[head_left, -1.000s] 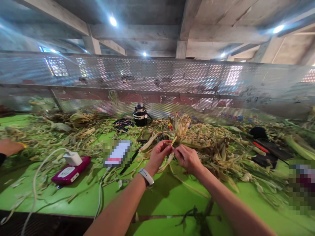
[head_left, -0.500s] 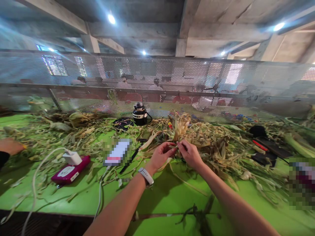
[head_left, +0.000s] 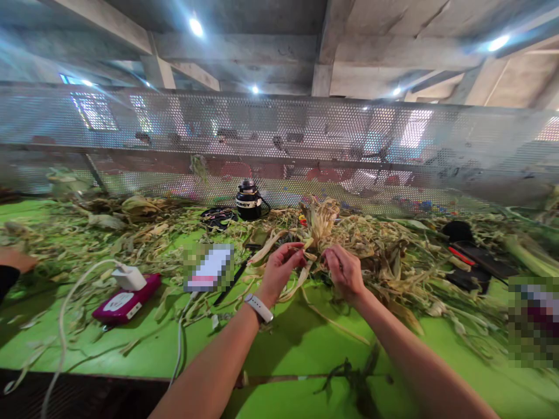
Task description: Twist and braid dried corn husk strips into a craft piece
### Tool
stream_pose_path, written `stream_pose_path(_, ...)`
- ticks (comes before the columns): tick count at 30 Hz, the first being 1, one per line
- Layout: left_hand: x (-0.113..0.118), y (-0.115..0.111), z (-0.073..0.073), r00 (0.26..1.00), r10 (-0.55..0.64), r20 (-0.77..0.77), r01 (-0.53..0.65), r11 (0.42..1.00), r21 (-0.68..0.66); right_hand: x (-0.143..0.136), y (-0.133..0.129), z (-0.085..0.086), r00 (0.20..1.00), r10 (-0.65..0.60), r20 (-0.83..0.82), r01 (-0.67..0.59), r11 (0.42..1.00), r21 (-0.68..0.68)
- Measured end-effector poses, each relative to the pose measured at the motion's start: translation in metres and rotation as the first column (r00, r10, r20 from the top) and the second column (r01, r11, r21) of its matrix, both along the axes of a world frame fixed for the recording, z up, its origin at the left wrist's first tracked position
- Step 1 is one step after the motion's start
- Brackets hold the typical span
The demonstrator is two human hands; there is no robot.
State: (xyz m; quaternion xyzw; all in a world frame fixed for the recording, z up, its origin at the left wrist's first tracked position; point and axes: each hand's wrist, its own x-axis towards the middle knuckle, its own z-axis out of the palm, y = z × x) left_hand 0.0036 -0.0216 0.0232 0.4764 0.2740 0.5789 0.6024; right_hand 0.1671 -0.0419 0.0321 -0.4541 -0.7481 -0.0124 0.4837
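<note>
My left hand (head_left: 283,270), with a pale band on the wrist, is closed in a pinch on a thin dried leaf strip (head_left: 309,256). A short gap to the right, my right hand (head_left: 346,272) is closed with its fingers curled; what lies between them, if anything, is too small to make out. Just behind both hands stands an upright bunch of pale dried leaves (head_left: 322,221), its lower end partly hidden. Long pale strips run from it toward my left hand, and a heap of brown dried leaves (head_left: 388,262) lies beside my right hand.
On the green table (head_left: 279,355) are a phone (head_left: 209,267), a magenta box (head_left: 126,299) with a white charger (head_left: 129,278) and cable, and a black bottle (head_left: 248,201). Another person's hand (head_left: 20,259) is at the left. A perforated metal screen (head_left: 271,128) runs behind.
My right hand has drawn away to the right and slightly down from my left hand, which stays near the bunch. The other person's hand has shifted slightly left.
</note>
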Motion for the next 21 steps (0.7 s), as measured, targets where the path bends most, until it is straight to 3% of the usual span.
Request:
stream_pose_path(5, -0.009, 0.007, 0.003, 0.955, 0.065, 0.289, -0.013, 0.984, -0.179, 0.009, 0.010, -0.001, 0.992, -0.124, -0.016, 0.124, 0.992, -0.022)
stream_pose_path(10, -0.011, 0.009, 0.004, 0.949, 0.033, 0.315, 0.030, 0.981, -0.191, 0.016, 0.020, -0.006, 0.985, -0.171, 0.016, 0.172, 0.980, -0.095)
stream_pose_path(13, -0.011, 0.009, 0.004, 0.949, 0.033, 0.313, 0.029, 0.981, -0.190, 0.019, 0.023, -0.006, 0.969, -0.135, 0.207, 0.185, 0.952, -0.244)
stream_pose_path(16, -0.011, 0.009, 0.002, 0.947, 0.043, 0.317, 0.027, 0.977, -0.212, 0.021, 0.022, -0.003, 0.889, -0.047, 0.456, 0.265, 0.864, -0.429)
stream_pose_path(21, -0.010, 0.011, -0.001, 0.944, 0.038, 0.329, 0.044, 0.970, -0.238, 0.025, 0.015, -0.001, 0.766, -0.058, 0.640, 0.417, 0.802, -0.427)
